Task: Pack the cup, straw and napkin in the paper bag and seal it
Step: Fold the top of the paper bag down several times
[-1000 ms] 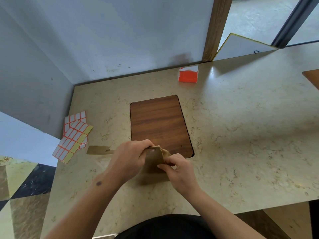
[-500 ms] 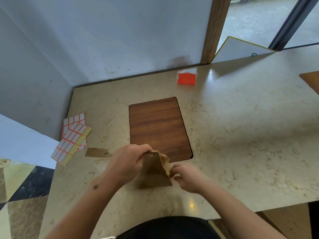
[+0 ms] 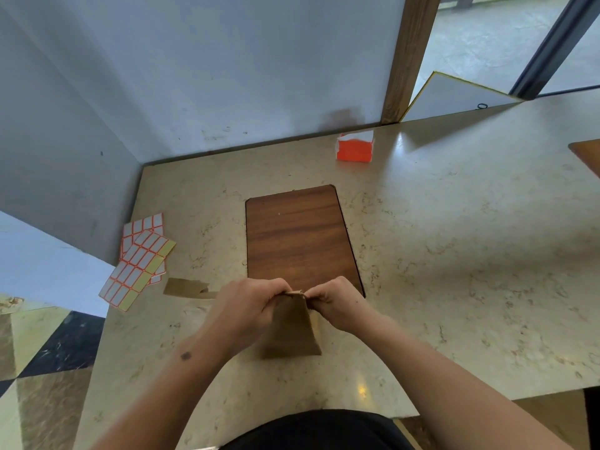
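A small brown paper bag stands upright on the beige marble table, near its front edge. My left hand pinches the left side of the bag's top. My right hand pinches the right side, and the top edge is pressed narrow between the two. No cup, straw or napkin shows outside the bag; its inside is hidden.
Sheets of red-bordered label stickers lie at the table's left edge, with a flat brown paper piece beside them. A dark wooden board lies just behind the bag. An orange and white box stands by the back wall.
My right hand let go of the bag's top, dropped to its right side, then came back up and gripped the top again. The top is now pinched narrower.
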